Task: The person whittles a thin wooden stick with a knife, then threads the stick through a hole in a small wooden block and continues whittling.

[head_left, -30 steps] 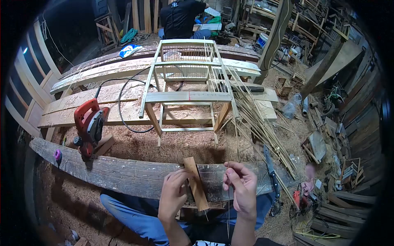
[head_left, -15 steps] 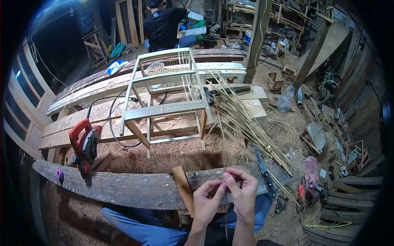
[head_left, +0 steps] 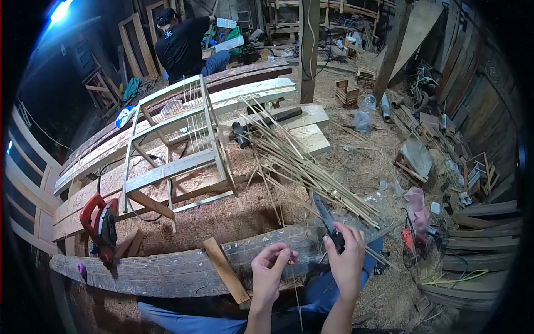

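My left hand (head_left: 269, 274) is closed in a pinch on a thin wooden strip (head_left: 297, 298) that hangs down towards my lap. To its right, my right hand (head_left: 347, 260) has its fingers around the black handle of a knife (head_left: 321, 210). The knife's blade points away from me, over the right end of a worn plank (head_left: 161, 275). Beyond the blade lies a loose bundle of slender sticks (head_left: 306, 173). A short wood piece (head_left: 225, 271) rests across the plank, left of my left hand.
A wooden chair frame (head_left: 171, 168) with thin rods stands tilted over the boards. On the left is a red power planer (head_left: 100, 228). A hammer (head_left: 240, 134) lies behind the sticks. Another person (head_left: 183, 47) sits at the back. Shavings cover the floor.
My hands have come apart. The right one has moved right to the knife and taken its handle, while the left keeps the strip. The view has swung to the right.
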A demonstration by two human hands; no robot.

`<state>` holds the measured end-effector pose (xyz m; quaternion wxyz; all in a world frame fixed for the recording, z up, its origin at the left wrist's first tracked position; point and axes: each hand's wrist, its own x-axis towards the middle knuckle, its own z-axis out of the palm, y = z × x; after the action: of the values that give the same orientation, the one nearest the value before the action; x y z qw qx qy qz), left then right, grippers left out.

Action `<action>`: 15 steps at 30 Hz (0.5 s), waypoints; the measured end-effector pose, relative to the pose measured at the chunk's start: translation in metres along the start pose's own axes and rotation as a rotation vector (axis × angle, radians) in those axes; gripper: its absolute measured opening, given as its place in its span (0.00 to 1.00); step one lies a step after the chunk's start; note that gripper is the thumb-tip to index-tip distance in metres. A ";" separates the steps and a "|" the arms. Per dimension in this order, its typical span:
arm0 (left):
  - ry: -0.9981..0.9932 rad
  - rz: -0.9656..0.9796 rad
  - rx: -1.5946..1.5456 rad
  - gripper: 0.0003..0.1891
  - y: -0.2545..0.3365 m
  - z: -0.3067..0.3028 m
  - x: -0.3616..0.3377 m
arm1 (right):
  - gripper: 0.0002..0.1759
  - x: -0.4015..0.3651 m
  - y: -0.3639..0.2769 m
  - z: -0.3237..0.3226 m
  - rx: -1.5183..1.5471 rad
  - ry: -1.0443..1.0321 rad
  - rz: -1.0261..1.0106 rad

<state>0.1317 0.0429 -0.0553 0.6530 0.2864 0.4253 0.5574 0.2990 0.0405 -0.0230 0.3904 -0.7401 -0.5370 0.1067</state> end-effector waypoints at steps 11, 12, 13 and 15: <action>-0.107 -0.051 0.136 0.11 0.006 -0.006 -0.003 | 0.27 0.002 0.022 0.007 -0.014 -0.122 0.095; -0.125 -0.056 0.140 0.11 0.006 -0.007 -0.004 | 0.27 0.002 0.022 0.008 -0.013 -0.119 0.101; -0.123 -0.055 0.140 0.11 0.006 -0.008 -0.004 | 0.27 0.002 0.021 0.008 -0.012 -0.121 0.100; -0.164 -0.044 0.136 0.10 0.007 -0.009 -0.005 | 0.24 0.004 0.018 0.009 0.033 -0.092 0.158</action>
<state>0.1199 0.0390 -0.0525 0.6767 0.3654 0.4133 0.4875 0.3086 0.0461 -0.0404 0.3677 -0.7679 -0.4927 0.1800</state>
